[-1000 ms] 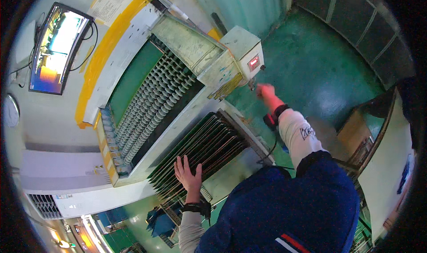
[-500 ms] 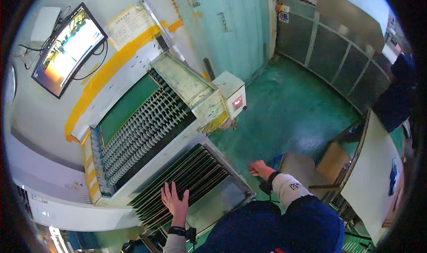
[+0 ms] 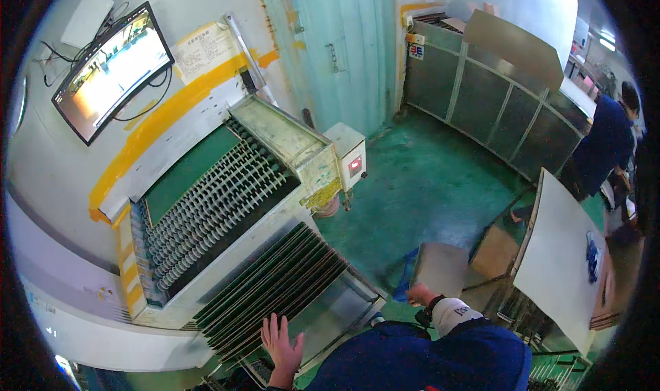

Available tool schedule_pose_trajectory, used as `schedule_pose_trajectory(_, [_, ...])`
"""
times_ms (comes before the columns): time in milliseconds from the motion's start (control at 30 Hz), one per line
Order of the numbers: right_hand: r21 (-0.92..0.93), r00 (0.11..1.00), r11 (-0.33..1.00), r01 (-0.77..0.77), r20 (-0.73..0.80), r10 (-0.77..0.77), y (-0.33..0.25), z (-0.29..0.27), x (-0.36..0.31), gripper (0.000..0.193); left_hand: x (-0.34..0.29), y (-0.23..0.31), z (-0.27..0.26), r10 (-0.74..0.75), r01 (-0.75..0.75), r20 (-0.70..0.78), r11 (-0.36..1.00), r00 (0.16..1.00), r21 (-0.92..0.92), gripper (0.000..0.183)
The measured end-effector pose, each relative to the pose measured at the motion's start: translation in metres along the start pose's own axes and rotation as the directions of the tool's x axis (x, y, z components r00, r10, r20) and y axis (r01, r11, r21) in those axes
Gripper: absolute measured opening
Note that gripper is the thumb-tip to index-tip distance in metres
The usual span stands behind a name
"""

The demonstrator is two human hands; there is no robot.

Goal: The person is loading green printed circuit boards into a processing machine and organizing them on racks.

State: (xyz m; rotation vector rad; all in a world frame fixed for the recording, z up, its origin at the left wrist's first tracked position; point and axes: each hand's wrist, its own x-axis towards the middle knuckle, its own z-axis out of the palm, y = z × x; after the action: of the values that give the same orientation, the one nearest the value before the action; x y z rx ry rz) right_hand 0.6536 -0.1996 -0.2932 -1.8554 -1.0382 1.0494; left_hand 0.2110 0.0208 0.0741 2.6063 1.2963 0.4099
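My left hand [image 3: 282, 344] is open, its fingers spread. It hovers by the near edge of a row of thin dark green panels [image 3: 271, 291], which lean one against another in a metal rack, and touches none that I can make out. Bare metal shows on the rack's tray [image 3: 337, 308] to the right of the row. My right hand [image 3: 421, 295], small and a little blurred, has its fingers curled in with nothing visible in them. It is in front of the near left edge of a grey board [image 3: 441, 266]; contact between them cannot be made out.
Behind the rack stands a roller conveyor [image 3: 213, 205] with a green panel [image 3: 192, 174] at its far side and a control box [image 3: 347, 154]. A screen [image 3: 113, 71] hangs at left. At right are a white-topped table [image 3: 560, 253], a brown board [image 3: 495, 252] and another person [image 3: 601, 143].
The view has shifted, bringing more of the other person into sight. My right hand is lower and nearer the grey board. My left hand has drawn back from the panels toward me, still spread.
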Motion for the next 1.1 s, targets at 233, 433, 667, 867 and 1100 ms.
schedule_pose_trajectory(233, [0.367,0.830,0.747,-0.555,0.178,0.529,-0.081,0.009,-0.022,0.024,-0.018,0.000,-0.009,0.029,-0.028,0.023,0.999,0.999,-0.033,0.063])
schedule_pose_trajectory(433, [0.541,0.855,0.663,-0.517,0.282,0.436,-0.150,0.021,-0.027,0.023,-0.020,-0.005,-0.019,0.115,-0.111,0.017,0.985,0.993,-0.130,0.049])
schedule_pose_trajectory(667, [0.602,0.742,0.458,-0.654,0.393,0.543,-0.145,0.024,-0.054,0.014,-0.005,-0.047,0.002,0.126,-0.122,0.122,0.992,0.984,-0.041,0.021])
schedule_pose_trajectory(867, [0.579,0.711,0.492,-0.650,0.236,0.662,-0.114,0.051,-0.082,0.029,0.008,-0.065,0.010,0.127,-0.145,0.335,0.989,0.933,0.028,0.016])
schedule_pose_trajectory(1100, [0.671,0.673,0.338,-0.660,0.327,0.663,-0.085,0.055,-0.094,0.020,0.020,-0.058,-0.024,0.158,-0.181,0.408,0.983,0.899,0.019,0.019])
